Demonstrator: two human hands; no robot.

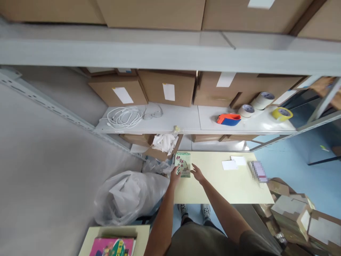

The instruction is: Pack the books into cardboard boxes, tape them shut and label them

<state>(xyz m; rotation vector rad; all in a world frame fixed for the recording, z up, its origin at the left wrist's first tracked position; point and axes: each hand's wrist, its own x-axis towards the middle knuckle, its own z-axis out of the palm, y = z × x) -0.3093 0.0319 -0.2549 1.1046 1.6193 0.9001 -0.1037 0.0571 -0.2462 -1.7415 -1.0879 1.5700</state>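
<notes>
A green book (184,161) with red characters on its cover is at the left end of a pale yellow table (210,188). My left hand (174,175) grips the book at its lower left edge, with its fingers partly over the cover. Just off the book's right edge is my right hand (197,173), fingers apart and holding nothing. Whether the book lies flat or is slightly raised, I cannot tell.
White cards (229,165) and a purple-covered book (258,171) lie farther right. A shelf (181,119) above holds coiled white cable (125,117), glasses (153,114), tape rolls (263,100) and an orange-blue tool (228,119). A plastic bag (133,195) bulges at left; cartons (290,209) sit at right.
</notes>
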